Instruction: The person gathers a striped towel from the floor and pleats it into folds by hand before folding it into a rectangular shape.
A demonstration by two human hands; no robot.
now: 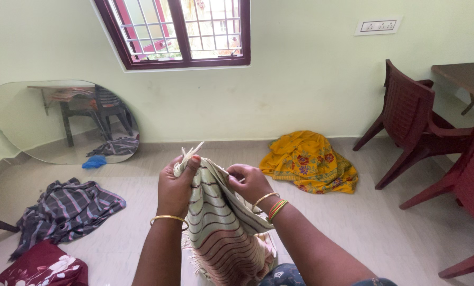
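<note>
Striped cloth [223,228] hangs in front of the person, held up by both hands. Left hand [177,186] squeezes its top edge tight. Right hand [250,182] pinches it beside. Yellow cloth [310,161] lies on the floor [364,228] behind.

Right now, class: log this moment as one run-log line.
left hand: grips striped cloth at fringed top | right hand: pinches its edge | floor: yellow floral cloth, dark striped cloth
</note>
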